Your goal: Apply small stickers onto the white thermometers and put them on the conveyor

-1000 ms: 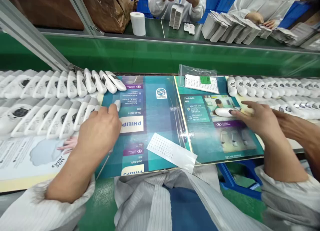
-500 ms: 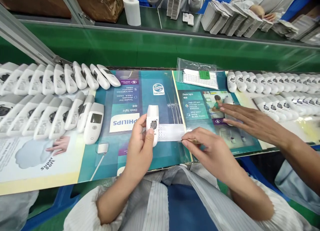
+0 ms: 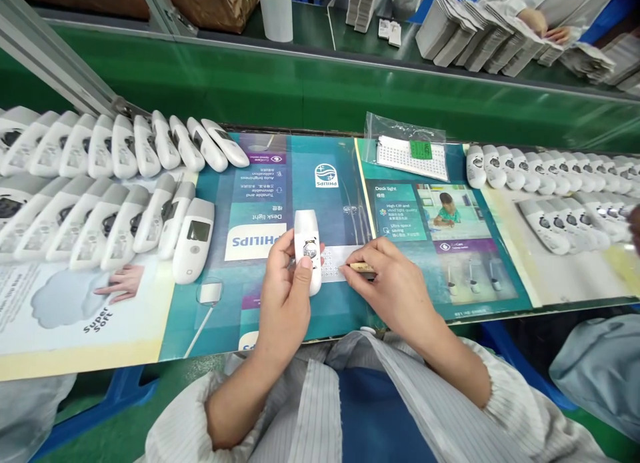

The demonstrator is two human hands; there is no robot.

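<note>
My left hand [image 3: 289, 293] is wrapped round a white handheld thermometer [image 3: 306, 239], upright, with an open recess showing a round metallic part; my thumb presses its lower front. Beside it, a white sheet of small round stickers [image 3: 334, 264] lies on the table, partly behind the thermometer. My right hand [image 3: 387, 276] pinches a slim tan tool [image 3: 361, 267], its fingertips at the right part of the sheet. The tool's tip is too small to make out.
Rows of thermometers stand left [image 3: 193, 239] and right [image 3: 545, 226]. A clear bag [image 3: 407, 149] with a dotted sheet and green label lies at the back. Beyond the green ledge are a white roll [image 3: 276, 13] and paper stacks [image 3: 445, 29]. A co-worker's hand [image 3: 635, 226] shows at the right edge.
My right hand has moved left over the sticker sheet with the tool. A co-worker's hand, and the white thermometer under it, have gone from the table at right. The view has shifted slightly.
</note>
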